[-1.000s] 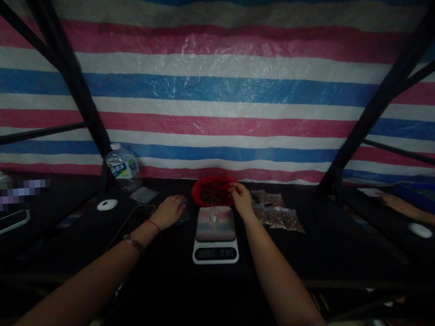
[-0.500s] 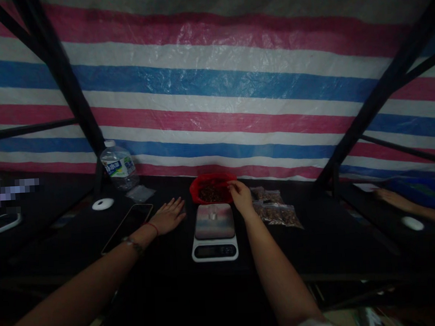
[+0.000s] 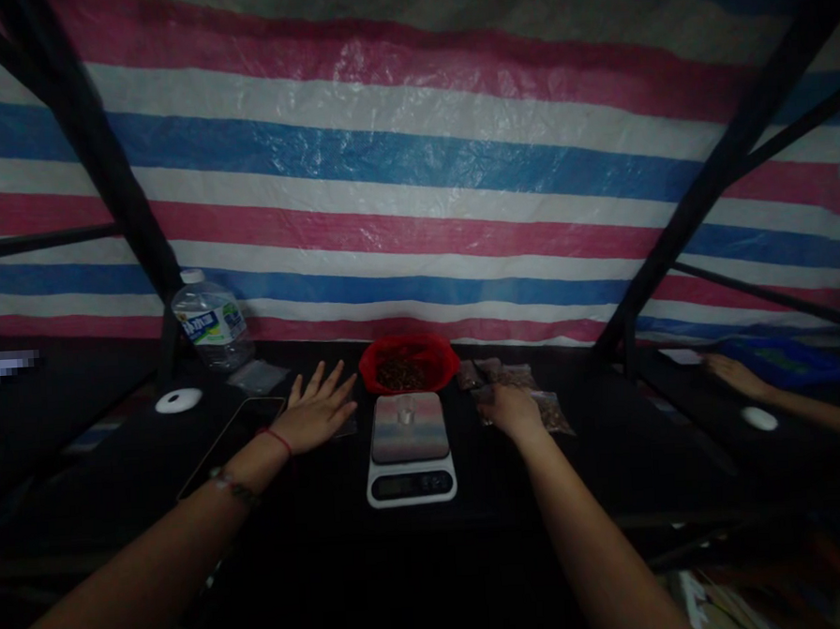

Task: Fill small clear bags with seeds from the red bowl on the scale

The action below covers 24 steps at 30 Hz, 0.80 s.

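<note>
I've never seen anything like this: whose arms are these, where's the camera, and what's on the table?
They're a person's, seen by a head-worn camera looking forward and down; no machine. On the black table sits a white digital scale with a small clear object on it; beyond it, a red container holds brown pieces. The left hand is spread beside a phone. The right hand is at some filled clear bags; whether it grips one is unclear.

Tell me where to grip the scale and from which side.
Probably both side edges of the scale, coming from the near side: it lies flat, sides exposed, while the red container crowds its far edge and a small clear object sits on top.
</note>
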### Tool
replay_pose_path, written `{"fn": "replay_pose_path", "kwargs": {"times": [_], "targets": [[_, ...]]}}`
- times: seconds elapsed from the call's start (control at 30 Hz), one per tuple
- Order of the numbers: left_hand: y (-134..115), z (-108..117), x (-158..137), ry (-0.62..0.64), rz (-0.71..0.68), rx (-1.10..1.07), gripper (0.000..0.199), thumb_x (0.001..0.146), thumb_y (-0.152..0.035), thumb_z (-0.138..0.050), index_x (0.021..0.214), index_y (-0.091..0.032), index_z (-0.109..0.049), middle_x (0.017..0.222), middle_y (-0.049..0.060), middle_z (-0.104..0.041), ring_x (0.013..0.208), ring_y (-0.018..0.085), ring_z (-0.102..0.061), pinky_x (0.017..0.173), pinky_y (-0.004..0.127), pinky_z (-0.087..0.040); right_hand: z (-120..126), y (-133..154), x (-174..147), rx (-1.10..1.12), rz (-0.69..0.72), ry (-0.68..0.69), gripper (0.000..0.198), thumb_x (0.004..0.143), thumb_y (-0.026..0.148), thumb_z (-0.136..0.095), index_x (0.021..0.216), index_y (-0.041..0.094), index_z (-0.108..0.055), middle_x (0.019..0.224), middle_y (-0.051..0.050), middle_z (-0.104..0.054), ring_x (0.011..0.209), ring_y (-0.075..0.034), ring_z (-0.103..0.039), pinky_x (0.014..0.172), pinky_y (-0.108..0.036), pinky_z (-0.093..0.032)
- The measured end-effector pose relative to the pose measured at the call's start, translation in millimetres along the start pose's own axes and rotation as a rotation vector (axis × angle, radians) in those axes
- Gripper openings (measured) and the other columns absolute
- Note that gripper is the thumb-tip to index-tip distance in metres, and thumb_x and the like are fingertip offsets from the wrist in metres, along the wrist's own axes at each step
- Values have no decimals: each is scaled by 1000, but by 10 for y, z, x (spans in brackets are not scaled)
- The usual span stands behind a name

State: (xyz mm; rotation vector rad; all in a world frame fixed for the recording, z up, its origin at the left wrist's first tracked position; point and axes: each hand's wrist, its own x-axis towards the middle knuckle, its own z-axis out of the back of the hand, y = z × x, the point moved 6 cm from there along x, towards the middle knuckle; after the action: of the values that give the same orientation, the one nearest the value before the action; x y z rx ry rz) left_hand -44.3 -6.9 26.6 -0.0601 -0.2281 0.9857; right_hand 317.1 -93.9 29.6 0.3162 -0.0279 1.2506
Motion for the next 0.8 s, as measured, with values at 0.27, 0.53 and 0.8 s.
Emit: {"fn": "replay_pose_path", "kwargs": {"times": [0.27,0.53,0.8], "targets": [[-427,573,306,-420,-167,-394,38,89,-39,-40,110,-18,-63,118,10,-63,112,24,-53,101,42,-37,145,-5,40,45,-17,-20,39,75,24,-60,113,18,-63,101,-15,-67,92,-25,-64,80,-33,-45],[-756,267,789,-261,-88,-1087,41,84,-45,-49,109,-17,-63,91,7,-69,68,16,-62,63,28,-51,498,909,238,647,486,-217,43,73,19,-62,116,25,-61,110,-6,-64,101,-22,-58,91,-37,-44],[-581,-2,801,-239,71,-1342,35,71,-47,-66,84,-15,-65,76,3,-67,63,15,-62,58,26,-50,326,1433,365,730,646,-179,40,73,12,-61,110,25,-65,111,-5,-65,107,-22,-55,99,-40,-39]]}}
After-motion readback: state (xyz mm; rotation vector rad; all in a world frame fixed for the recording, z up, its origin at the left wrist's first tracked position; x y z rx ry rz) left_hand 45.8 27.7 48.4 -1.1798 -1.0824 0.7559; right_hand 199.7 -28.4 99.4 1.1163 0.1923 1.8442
